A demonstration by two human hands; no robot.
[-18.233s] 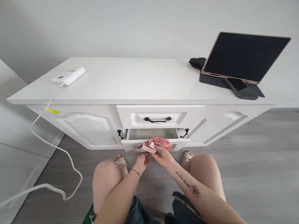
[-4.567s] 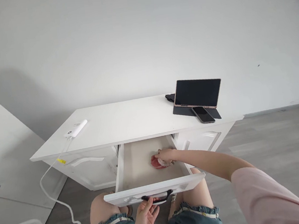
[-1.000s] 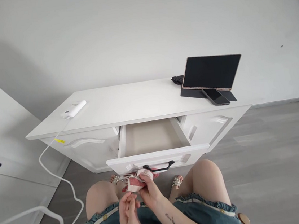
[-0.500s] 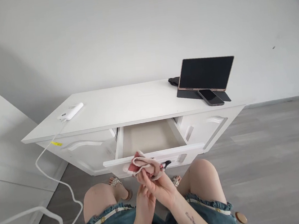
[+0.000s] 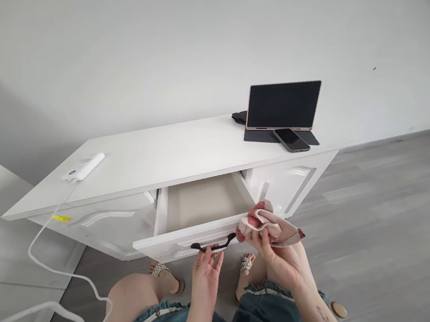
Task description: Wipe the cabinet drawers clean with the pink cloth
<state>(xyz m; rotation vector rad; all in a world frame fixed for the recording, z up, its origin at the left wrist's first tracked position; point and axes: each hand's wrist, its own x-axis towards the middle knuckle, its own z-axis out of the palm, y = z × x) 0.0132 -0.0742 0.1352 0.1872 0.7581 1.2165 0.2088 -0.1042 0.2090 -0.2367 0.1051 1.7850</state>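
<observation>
A white drawer (image 5: 147, 244) stands pulled out of the cabinet, with its pale bottom showing. My left hand (image 5: 206, 274) is at the black drawer handle (image 5: 230, 237), its fingers hooked on the middle of the bar. To the right of the handle, my right hand (image 5: 278, 265) grips a bunched pink, red and white cloth (image 5: 264, 223). The cloth sticks up above the fingers and hangs out to the right, near the drawer front's right end.
On the white cabinet top (image 5: 159, 157) a tablet (image 5: 284, 105) leans on its dark stand, with a phone (image 5: 291, 140) in front. A dark pouch (image 5: 239, 117) lies behind. A white device (image 5: 84, 167) at left trails a white cable (image 5: 58, 272) past my knee.
My hands have moved apart. The left has gone to the drawer handle; the right has carried the cloth rightward. The view has shifted slightly.
</observation>
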